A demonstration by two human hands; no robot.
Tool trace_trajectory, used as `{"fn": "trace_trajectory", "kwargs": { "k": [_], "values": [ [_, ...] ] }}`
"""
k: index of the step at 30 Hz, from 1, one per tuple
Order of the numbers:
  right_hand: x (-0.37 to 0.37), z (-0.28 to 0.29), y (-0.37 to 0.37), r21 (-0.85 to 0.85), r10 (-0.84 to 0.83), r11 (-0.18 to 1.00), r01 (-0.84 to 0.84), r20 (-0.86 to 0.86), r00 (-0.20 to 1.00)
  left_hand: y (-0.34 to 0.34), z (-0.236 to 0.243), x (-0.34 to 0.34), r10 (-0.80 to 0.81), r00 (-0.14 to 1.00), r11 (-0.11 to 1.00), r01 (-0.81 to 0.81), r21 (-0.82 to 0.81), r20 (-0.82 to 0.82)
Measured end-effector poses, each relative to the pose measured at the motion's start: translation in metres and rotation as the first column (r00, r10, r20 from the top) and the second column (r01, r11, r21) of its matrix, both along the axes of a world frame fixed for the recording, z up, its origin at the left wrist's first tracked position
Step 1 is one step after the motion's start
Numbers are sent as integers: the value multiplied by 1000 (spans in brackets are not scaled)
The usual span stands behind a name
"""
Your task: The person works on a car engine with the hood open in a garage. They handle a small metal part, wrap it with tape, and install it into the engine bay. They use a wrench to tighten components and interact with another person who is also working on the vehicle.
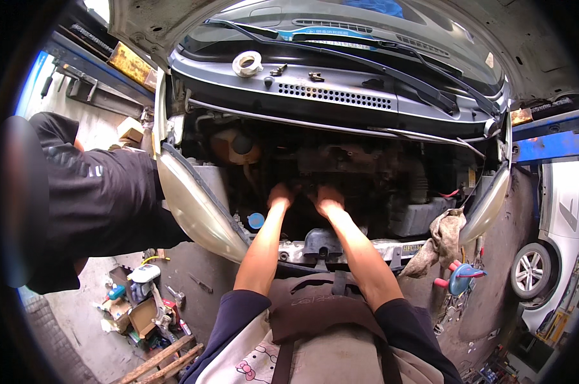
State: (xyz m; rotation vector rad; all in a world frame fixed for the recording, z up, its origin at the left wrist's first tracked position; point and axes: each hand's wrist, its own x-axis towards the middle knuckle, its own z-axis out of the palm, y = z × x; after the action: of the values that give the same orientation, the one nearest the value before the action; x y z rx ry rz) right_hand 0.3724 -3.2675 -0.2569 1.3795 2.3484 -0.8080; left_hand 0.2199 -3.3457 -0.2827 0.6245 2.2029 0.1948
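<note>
Both my forearms reach over the front edge of an open engine bay (379, 163). My left hand (281, 194) is closed, with its fingers curled into the dark among the engine parts. Close to its right, my right hand (328, 199) is curled too, at about the same depth. Shadow hides what the fingertips of both hands grip. Ahead of the hands lies the dim engine block (337, 159). A tan fluid reservoir with a black cap (241, 144) stands to the far left of them. A blue cap (256, 221) sits beside my left forearm.
A tape roll (247, 64) and small metal parts (278, 70) lie on the cowl under the wipers. Cloudy headlights flank the bay. A rag (436, 240) hangs at the right front corner. Another person (104, 185) stands close at left, above scattered tools and boxes (142, 313).
</note>
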Motion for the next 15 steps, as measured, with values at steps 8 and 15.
{"fn": "trace_trajectory", "kwargs": {
  "k": [8,15],
  "values": [
    [-4,-7,8,-113,-114,987,112,-12,993,-1,-22,-8,35,999,982,-39,185,26],
    [-24,1,4,-91,-144,985,147,43,989,-6,-16,-7,84,994,995,-87,47,70]
  ]
}}
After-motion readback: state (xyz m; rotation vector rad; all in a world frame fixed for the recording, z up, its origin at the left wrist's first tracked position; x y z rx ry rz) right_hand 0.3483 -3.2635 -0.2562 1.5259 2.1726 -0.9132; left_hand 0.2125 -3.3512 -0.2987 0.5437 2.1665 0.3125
